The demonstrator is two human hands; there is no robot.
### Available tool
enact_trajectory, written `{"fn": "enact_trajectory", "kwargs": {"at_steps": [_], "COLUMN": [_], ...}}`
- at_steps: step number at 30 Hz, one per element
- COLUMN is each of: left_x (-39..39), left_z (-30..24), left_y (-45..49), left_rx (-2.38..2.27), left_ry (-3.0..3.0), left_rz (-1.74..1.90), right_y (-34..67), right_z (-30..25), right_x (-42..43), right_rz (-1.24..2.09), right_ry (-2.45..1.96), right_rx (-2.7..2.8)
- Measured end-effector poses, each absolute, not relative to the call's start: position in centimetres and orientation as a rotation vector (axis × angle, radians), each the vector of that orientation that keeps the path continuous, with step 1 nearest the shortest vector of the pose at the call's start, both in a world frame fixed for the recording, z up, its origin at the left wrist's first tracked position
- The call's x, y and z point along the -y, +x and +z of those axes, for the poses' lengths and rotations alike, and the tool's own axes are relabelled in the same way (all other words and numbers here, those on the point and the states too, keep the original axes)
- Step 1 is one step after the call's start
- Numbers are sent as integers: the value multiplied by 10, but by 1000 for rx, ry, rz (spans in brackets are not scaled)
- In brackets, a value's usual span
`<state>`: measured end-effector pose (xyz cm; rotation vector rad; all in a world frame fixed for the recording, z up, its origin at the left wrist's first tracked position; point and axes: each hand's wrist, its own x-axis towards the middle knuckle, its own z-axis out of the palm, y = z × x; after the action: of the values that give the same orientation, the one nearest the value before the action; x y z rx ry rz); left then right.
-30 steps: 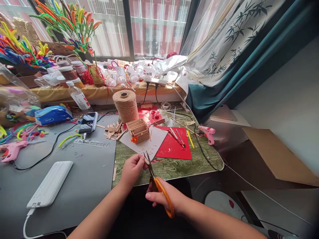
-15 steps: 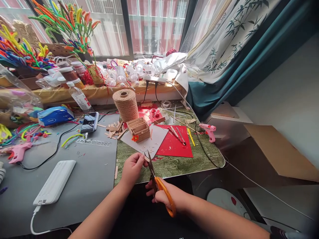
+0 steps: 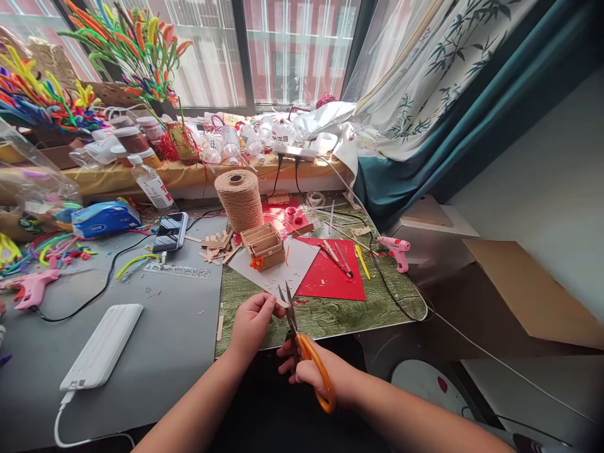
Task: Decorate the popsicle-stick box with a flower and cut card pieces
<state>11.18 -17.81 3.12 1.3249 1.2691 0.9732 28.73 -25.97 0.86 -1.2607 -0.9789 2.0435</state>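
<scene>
My left hand is closed, pinching a short pale piece of craft stick between thumb and index finger. My right hand grips scissors by their orange handles. The blades are parted and point away from me, with their tips beside the stick's end. Just beyond them lies white paper strewn with small cut bits. On that paper stands a small craft-stick box with slats and an orange flower at one corner.
Behind the box stands a twine spool, with loose craft sticks to its left. Red paper holds pens and a cutter. A pink glue gun lies right; a power bank lies left. Cables cross both tables.
The scissors have shifted slightly right, their tips moving a little away from my left fingers. My left hand still pinches the craft stick in nearly the same place.
</scene>
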Motion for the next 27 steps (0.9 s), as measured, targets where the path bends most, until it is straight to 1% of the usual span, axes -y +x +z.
{"fn": "enact_trajectory", "kwargs": {"at_steps": [6,14,20,23,27], "left_x": [181,182,179,173,166], "left_z": [30,28,24,25,21], "left_y": [112,113,115,116,116], "left_rx": [-1260,-1254,-1222,-1196,-1172], "left_ry": [1369,1341,1308,1298,1298], "left_rz": [992,978,1010,1000,977], "right_y": [287,288,292,293,287], "right_z": [26,20,39,47,48], "right_x": [258,259,255,250,244], "right_rz": [2045,1984,1915,1953,2025], "right_ry": [-1313,-1381,-1455,-1509,-1522], "right_rx": [1015,1164,1285,1221,1005]}}
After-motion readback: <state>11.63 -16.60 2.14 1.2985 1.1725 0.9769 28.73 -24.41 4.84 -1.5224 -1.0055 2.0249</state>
